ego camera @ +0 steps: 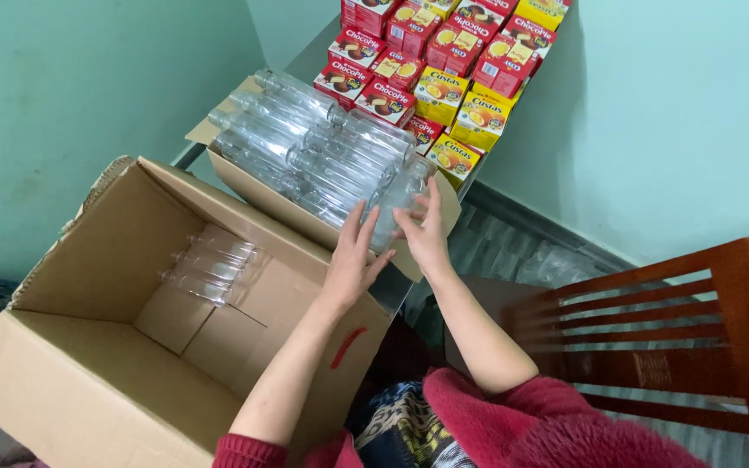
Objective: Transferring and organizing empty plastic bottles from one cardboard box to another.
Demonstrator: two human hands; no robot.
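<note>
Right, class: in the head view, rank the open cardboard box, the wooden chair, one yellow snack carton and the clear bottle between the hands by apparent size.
1. Open cardboard box, largest.
2. Wooden chair, though cut off by the frame.
3. Clear bottle and yellow snack carton: unsure, since the carton lies farther away.

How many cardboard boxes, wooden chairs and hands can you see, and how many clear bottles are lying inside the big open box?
Cardboard boxes: 2 (big open box, bottle-filled box)
Wooden chair: 1
Hands: 2 (left hand, right hand, both on one clear bottle)
Bottles inside the big open box: 3
Total: 8
</note>
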